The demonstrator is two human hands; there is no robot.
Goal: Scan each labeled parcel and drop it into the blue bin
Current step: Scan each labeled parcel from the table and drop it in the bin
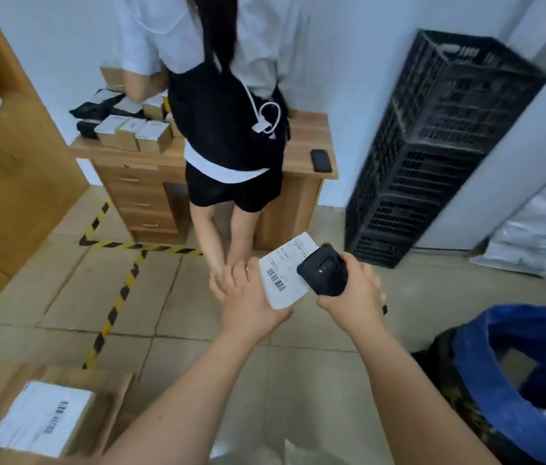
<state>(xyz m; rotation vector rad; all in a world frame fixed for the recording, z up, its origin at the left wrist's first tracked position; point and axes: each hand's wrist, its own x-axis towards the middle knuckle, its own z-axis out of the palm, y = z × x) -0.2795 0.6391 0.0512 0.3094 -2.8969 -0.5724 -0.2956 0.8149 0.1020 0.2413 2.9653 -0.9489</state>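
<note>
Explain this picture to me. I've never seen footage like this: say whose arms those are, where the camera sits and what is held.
There is no machine: the camera sits on a person's head and looks down at that person's own arms. The left hand holds a flat white parcel with a barcode label. The right hand grips a black scanner close over that label. The blue bin stands at lower right; another labeled box lies at lower left. A second person stands at a wooden desk ahead.

Blue bin (pixel 486 360), white barcoded parcel (pixel 286 275), black scanner (pixel 323 270)
</note>
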